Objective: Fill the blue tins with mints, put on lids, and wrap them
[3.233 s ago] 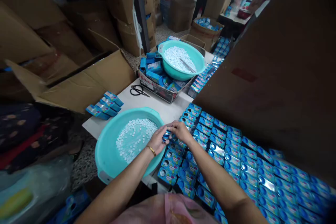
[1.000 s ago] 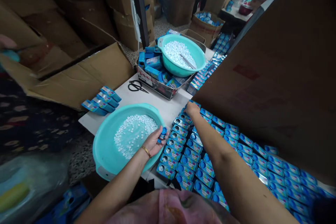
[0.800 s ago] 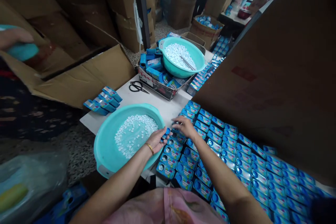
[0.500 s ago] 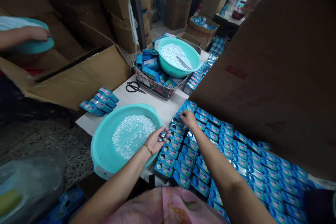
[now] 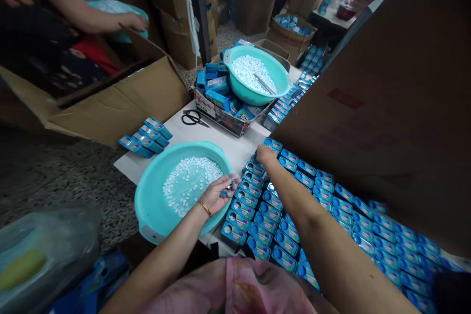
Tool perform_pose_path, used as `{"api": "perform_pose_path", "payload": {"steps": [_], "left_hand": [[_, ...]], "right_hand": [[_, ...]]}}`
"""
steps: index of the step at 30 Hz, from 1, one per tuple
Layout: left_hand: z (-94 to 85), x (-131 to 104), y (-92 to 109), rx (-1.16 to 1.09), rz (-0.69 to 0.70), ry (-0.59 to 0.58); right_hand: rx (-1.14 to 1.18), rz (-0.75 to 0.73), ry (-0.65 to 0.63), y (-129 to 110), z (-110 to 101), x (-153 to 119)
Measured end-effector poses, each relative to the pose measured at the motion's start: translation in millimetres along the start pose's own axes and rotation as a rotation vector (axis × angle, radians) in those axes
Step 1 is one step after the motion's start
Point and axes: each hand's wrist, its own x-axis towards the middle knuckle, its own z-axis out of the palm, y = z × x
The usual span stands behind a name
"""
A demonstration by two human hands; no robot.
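My left hand [image 5: 218, 194], palm up over the right rim of a turquoise basin [image 5: 149, 196], has its fingers curled round several small shiny blue pieces [image 5: 227, 189]. White pellets [image 5: 191, 176] lie scattered across that basin's bottom. At the far end of the left row of small blue tins [image 5: 241, 221], my right hand [image 5: 265, 153] is closed with its fingertips down on a tin. What those fingers grip is hidden. Round holes show in the tops of the left-row tins, some with white inside; tins further right have round blue lids.
Behind stands a carton of blue boxes [image 5: 218, 100] bearing a second basin [image 5: 235, 88] of pellets and tweezers [image 5: 265, 84]. Black scissors [image 5: 195, 118] and several blue packs [image 5: 145, 137] lie on the white table. A large cardboard wall [image 5: 353, 83] bounds the right; another person's hand [image 5: 138, 22] holds a basin.
My right hand has shifted to a tin further along the left row. The other person has come further into view at the left. The camera view has turned slightly left.
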Motion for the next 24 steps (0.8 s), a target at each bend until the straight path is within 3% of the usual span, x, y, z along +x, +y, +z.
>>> {"api": "perform_pose_path", "payload": {"steps": [2,5,7,9,12,16,19,21,24], "left_hand": [[-1.9,0,0,0.014,-0.012,0.011],[-3.1,0,-5,0.058,-0.032,0.011],[-1.1,-1,-9,0.082,-0.058,-0.026],[2.5,-3,-13,0.087,-0.106,-0.072],[5.3,-6,-17,0.059,-0.138,-0.086],[-1.3,-7,-15,0.047,-0.058,0.003],[-8.4,-10,-12,0.050,-0.010,0.054],[-10.6,-13,-10,0.049,-0.002,0.059],[-10.1,-17,-7,0.045,0.004,0.058]], "right_hand": [[0.054,-0.064,0.094,1,8,-20],[0.314,-0.429,0.173,-3,27,-57],[0.482,-0.682,0.066,-9,39,-81],[0.562,-0.735,-0.065,-12,47,-99],[0.630,-0.600,-0.121,-8,51,-104],[0.632,-0.380,0.040,4,46,-76],[0.328,-0.193,0.142,3,38,-46],[0.097,-0.097,0.133,-5,33,-31],[-0.007,-0.036,0.072,-18,30,-16]]}}
